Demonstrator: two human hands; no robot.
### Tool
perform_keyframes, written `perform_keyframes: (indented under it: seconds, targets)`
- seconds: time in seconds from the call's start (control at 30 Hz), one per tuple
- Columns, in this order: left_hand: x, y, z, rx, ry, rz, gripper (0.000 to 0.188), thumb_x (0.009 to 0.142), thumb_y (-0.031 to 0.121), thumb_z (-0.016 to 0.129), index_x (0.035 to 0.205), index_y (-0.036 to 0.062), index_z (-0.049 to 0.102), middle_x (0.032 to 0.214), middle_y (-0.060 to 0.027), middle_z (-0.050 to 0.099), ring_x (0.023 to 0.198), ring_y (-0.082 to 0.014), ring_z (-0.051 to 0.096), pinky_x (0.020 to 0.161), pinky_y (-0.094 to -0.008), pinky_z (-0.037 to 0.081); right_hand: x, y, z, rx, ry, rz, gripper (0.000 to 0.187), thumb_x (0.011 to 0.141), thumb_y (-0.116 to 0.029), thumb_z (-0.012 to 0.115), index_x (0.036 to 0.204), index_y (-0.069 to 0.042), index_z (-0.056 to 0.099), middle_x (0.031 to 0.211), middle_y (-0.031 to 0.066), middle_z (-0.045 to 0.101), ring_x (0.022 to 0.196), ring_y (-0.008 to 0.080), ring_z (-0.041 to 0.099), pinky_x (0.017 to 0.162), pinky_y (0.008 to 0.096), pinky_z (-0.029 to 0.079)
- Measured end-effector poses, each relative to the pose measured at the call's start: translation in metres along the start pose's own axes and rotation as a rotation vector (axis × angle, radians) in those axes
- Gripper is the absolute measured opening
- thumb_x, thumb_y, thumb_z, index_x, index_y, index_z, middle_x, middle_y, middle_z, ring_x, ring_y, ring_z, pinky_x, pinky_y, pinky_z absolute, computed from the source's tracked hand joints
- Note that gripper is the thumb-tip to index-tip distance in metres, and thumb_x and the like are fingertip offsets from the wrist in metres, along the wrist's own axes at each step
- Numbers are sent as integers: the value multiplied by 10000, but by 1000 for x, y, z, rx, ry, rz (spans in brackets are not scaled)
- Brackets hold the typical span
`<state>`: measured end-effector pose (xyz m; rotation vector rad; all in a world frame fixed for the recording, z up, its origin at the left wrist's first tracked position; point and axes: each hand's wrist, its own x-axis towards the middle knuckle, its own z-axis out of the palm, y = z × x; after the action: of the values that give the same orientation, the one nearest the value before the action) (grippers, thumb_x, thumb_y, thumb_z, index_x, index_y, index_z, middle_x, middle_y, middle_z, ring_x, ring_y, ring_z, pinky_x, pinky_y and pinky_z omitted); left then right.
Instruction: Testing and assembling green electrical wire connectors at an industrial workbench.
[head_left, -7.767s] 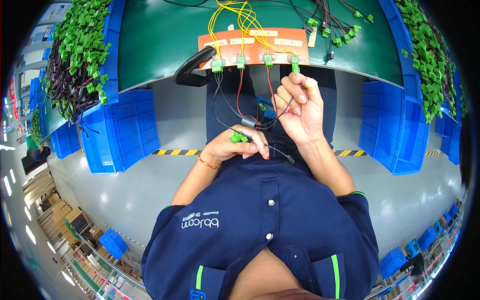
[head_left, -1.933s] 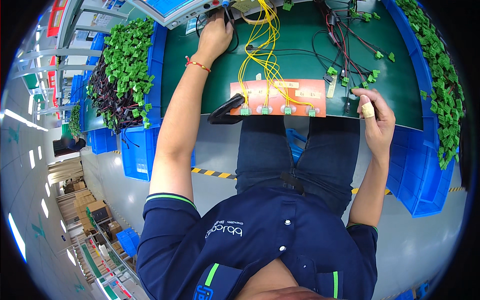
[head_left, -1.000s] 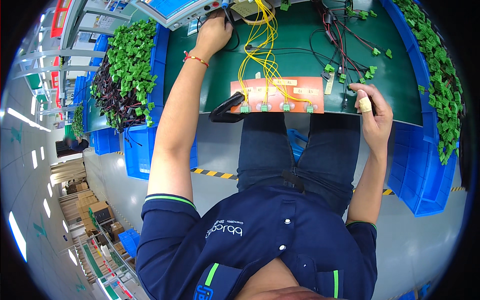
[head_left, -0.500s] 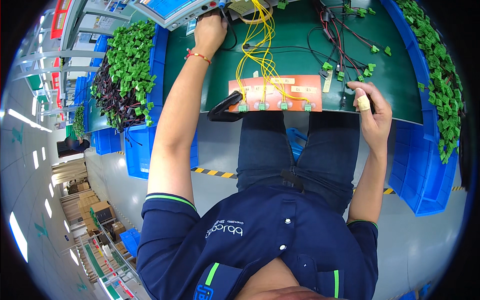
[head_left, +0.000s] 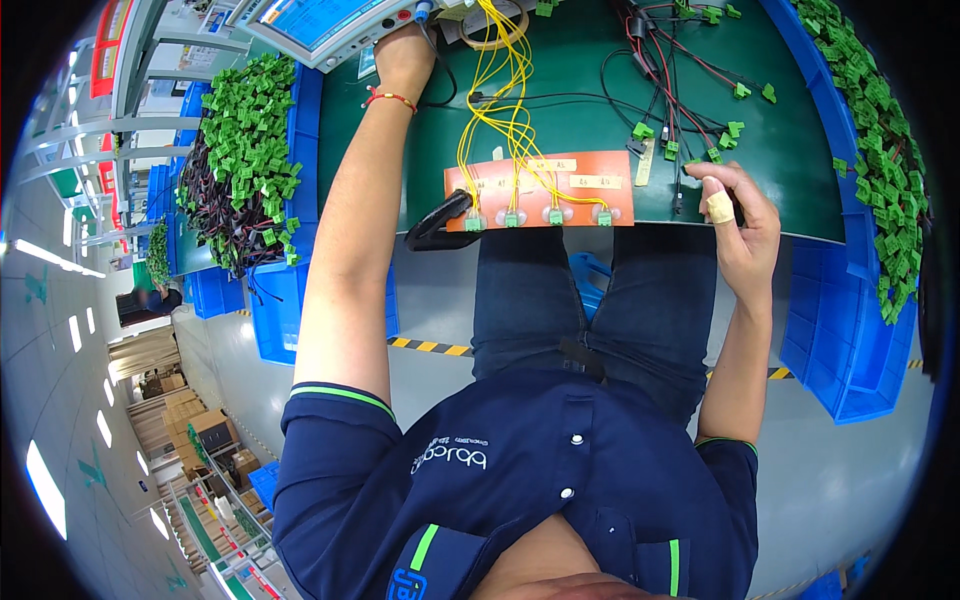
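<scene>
My left hand (head_left: 405, 58) reaches to the lower edge of a bench instrument with a lit screen (head_left: 318, 22), beside its knobs and sockets. Its fingers are hidden there. My right hand (head_left: 745, 225) hovers at the bench's near edge with index finger and thumb apart, nothing seen between them. A pale wrap (head_left: 720, 208) covers the thumb. Close to the fingertips lies a black cable plug (head_left: 679, 203). Between my hands sits an orange board (head_left: 540, 185) with green terminal connectors (head_left: 555, 216) along its near edge. Yellow wires (head_left: 510, 120) run from them toward the instrument.
Black-and-red cables with green connectors (head_left: 670, 130) lie on the green bench (head_left: 570, 60). Blue bins (head_left: 308, 130) heaped with green connectors (head_left: 245, 130) flank it left and right. A bent black bar (head_left: 440, 222) juts past the near edge by the orange board. A roll of tape (head_left: 495, 35) lies behind.
The view has turned a little, so the instrument and orange board appear slightly further left. Both hands stay at nearly the same places on the bench.
</scene>
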<state>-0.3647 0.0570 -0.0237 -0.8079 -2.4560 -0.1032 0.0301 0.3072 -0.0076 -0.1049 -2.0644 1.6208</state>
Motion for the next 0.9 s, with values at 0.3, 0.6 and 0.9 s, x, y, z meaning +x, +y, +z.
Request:
perform_keyframes:
  seconds: [0.3,0.6,0.9]
  targets:
    - [-46,11,-54,62,52,-1,133,814,210,646,815,79,630,787,-138,663,698,-346,654,604,-446,532,0,1,-3,4,-18,-3,149,935,-62,587,1024,-7,693,769,26,557,664,82,490,580,220,371]
    - [-97,18,-103,-105,122,92,52,800,89,657,822,69,615,751,-78,616,715,-271,638,579,-383,512,0,0,2,-32,-8,4,155,945,-63,573,1029,0,686,788,24,561,689,77,491,605,216,370]
    - [-121,23,-153,-185,287,126,120,741,27,703,833,83,650,708,-40,583,646,-218,601,569,-322,494,-2,3,3,-36,-8,40,181,979,-86,537,1068,1,668,788,2,527,698,64,479,609,207,366]
